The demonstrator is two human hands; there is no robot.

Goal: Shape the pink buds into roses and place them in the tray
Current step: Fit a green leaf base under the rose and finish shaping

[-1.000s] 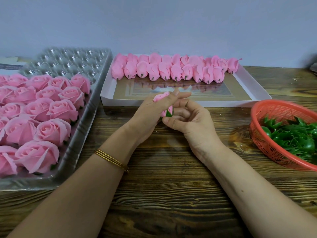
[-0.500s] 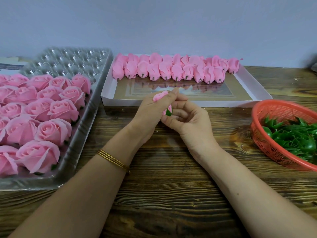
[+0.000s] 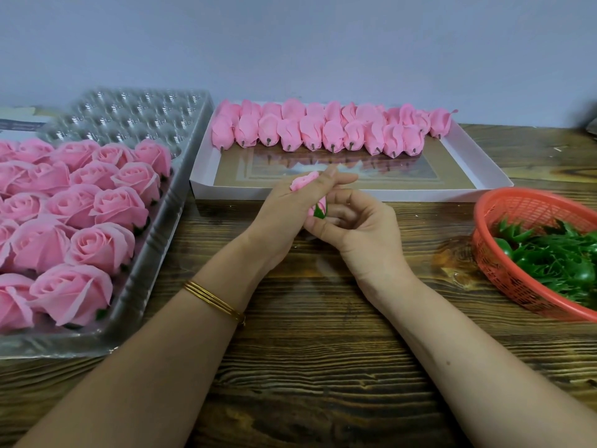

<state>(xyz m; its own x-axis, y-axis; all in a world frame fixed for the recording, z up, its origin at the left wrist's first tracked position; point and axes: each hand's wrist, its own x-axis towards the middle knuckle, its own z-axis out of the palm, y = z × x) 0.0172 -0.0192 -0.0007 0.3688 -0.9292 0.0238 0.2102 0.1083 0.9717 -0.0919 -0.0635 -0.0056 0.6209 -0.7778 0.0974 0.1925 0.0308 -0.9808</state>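
Head view. Writing first: a flat printed sheet [image 3: 17, 122] at the far L edge, behind the tray, carries a dark band w/ marks too blurred for us to read. The floor of the shallow white cardboard box [image 3: 355, 195] shows a glossy brown framed print; we can make out no letters on it.

The pink bud [image 3: 303, 181], soft folded petals w/ a green leafy base, sits between both hands above the middle of the table, just in front of the box's near wall. We see the left hand [image 3: 281, 218] w/ fingers curled round the bud's body, clamped on it. Only the petal tip peeks out above the knuckles, beside the raised forefinger. The right hand [image 3: 365, 234] meets it from the R, fingers curled in and thumb under, pinching at the green base, which shows in the gap btwn the two hands. Thin gold bangles [image 3: 214, 302] ring the L wrist.

L of the hands lies a clear moulded plastic tray [image 3: 184, 169] w/ round cups. Finished pink roses [image 3: 100, 244] fill its near part, and the far cups show as shiny dimples. In the box, against its far wall, a double row of unshaped pink buds [image 3: 310, 135] lies w/ stub ends toward us. At R, a red plastic mesh basket [image 3: 494, 253] holds green leafy calyx pieces [image 3: 555, 260], partly cut off by the frame edge.

Surface: a dark, rough-grained wooden table [image 3: 323, 367]. Behind it we see a plain pale blue-grey wall [image 3: 290, 43].
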